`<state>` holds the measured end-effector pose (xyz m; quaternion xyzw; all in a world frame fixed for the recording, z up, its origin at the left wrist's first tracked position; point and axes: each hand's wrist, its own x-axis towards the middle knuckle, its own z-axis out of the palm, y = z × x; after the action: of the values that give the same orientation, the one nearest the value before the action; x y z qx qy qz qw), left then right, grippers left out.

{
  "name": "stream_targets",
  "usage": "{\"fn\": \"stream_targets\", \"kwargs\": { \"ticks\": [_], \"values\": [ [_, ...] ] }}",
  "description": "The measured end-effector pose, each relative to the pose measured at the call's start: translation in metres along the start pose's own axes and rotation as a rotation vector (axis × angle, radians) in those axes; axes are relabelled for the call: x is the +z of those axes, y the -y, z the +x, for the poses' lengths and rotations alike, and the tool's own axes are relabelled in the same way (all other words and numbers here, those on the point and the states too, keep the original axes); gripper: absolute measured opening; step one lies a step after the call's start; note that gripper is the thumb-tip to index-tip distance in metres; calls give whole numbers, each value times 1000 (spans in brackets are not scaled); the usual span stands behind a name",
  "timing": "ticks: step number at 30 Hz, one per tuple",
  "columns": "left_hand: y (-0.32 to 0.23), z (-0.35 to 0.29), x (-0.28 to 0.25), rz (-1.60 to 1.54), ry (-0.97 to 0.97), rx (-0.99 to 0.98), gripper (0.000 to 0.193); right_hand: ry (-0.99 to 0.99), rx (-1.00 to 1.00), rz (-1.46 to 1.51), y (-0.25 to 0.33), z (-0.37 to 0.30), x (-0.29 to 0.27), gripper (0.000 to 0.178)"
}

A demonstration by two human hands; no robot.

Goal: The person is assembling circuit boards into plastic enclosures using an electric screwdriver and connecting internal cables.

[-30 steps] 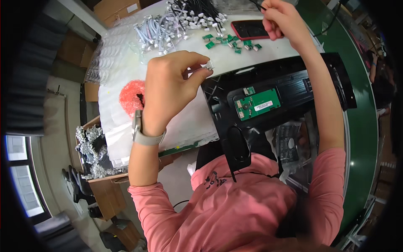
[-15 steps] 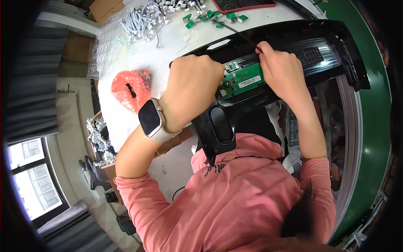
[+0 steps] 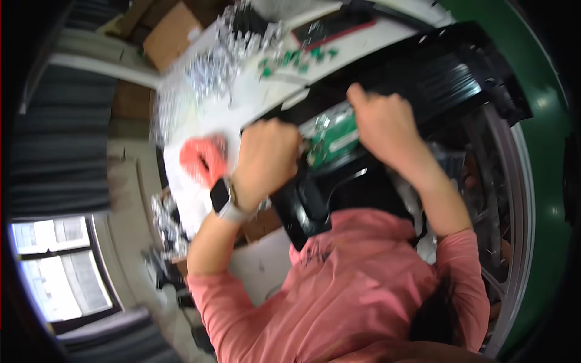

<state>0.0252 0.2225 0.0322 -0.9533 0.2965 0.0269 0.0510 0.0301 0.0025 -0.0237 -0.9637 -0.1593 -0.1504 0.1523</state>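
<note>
A long glossy black plastic panel (image 3: 423, 91) lies slantwise across the near table edge and above my lap. A green circuit board (image 3: 339, 139) with a white label sits in its middle. My left hand (image 3: 269, 154), with a watch on the wrist, is closed at the board's left end; its fingertips are hidden behind the knuckles. At the board's right end my right hand (image 3: 387, 127) is curled closed with the thumb on top, its fingers turned away from view. Motion blur hides what either hand grips.
On the white table (image 3: 248, 91) lie a pink bubble-wrap bundle (image 3: 203, 158), several small green boards (image 3: 296, 59), a heap of white-plugged cables (image 3: 212, 69) and a red-edged dark tray (image 3: 333, 27). A cardboard box (image 3: 171, 36) stands at the far left.
The whole view has shifted and blurred. My right hand has moved left and down along the board; the thin black piece at its fingertips no longer shows. My left hand stays at the board's left end.
</note>
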Motion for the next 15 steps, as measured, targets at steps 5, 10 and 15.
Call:
{"fn": "stream_targets", "kwargs": {
  "ticks": [5,10,15],
  "values": [
    [-8,-7,5,-103,-48,48,11,0,-4,87,-6,-10,13,28],
    [-12,-12,0,-18,-60,121,11,-38,-38,112,0,-16,9,29],
    [-12,-4,-4,18,-27,154,13,-50,-38,115,-3,-10,13,27]
  ]
}}
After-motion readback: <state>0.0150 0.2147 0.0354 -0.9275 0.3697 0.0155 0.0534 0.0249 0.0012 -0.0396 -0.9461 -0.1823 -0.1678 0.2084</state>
